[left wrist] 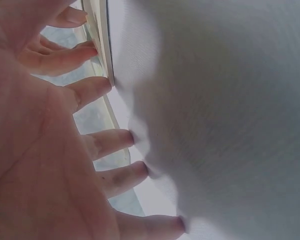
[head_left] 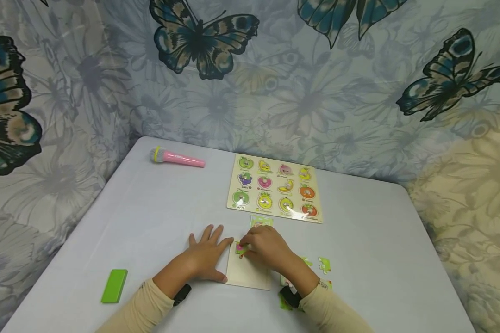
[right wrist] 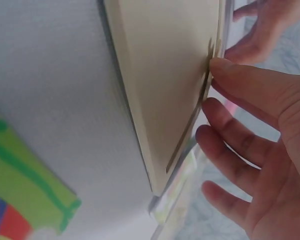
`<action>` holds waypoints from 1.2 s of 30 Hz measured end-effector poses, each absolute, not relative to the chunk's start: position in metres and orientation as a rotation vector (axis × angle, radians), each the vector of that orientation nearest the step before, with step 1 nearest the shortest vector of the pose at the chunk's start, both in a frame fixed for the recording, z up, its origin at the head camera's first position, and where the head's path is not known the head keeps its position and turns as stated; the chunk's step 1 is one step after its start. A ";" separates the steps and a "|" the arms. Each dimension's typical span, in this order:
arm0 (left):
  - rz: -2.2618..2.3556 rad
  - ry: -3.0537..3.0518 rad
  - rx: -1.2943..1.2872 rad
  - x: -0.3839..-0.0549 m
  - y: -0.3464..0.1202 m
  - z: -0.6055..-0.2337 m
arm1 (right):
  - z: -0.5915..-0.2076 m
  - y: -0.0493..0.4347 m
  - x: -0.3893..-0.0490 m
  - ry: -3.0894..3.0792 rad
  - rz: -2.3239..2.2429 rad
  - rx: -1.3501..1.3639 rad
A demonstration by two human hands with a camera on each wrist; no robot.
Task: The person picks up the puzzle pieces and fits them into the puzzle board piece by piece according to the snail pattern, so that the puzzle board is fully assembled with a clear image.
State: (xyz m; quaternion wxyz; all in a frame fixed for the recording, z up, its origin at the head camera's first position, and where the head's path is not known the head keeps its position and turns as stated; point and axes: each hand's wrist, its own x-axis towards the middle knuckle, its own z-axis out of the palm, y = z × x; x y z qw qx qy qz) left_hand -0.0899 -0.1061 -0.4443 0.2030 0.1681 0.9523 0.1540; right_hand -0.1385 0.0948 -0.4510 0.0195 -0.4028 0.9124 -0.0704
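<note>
A plain pale wooden puzzle board (head_left: 247,276) lies near the front of the table. My right hand (head_left: 271,247) pinches a small green puzzle piece (head_left: 239,249) with a pink patch over the board's far left corner. In the right wrist view, thumb and fingertips meet low at the far side of the board (right wrist: 162,75). My left hand (head_left: 202,256) rests on the table at the board's left side, fingers spread, with thumb and index fingertip right at its edge. A green picture card (head_left: 261,220) sits just beyond the board, partly hidden by the right hand.
Several loose green puzzle pieces (head_left: 324,265) lie to the right, some under the right forearm. A fruit puzzle board (head_left: 275,188) lies farther back, with a pink toy microphone (head_left: 183,159) to its left. A green block (head_left: 114,286) is at the front left.
</note>
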 end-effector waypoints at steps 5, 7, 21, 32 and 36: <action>0.411 2.664 0.474 -0.090 -0.103 -0.441 | -0.452 0.095 -0.139 2.855 -0.219 -1.262; 0.414 2.665 0.477 -0.090 -0.102 -0.440 | -0.452 0.095 -0.138 2.863 -0.206 -1.259; 0.452 2.658 0.467 -0.087 -0.095 -0.445 | -0.448 0.115 -0.132 2.890 -0.259 -1.222; 0.494 2.662 0.446 -0.089 -0.095 -0.447 | -0.446 0.191 -0.129 2.987 -0.271 -0.904; 0.500 2.649 0.439 -0.089 -0.096 -0.448 | -0.450 0.212 -0.121 2.981 -0.280 -0.790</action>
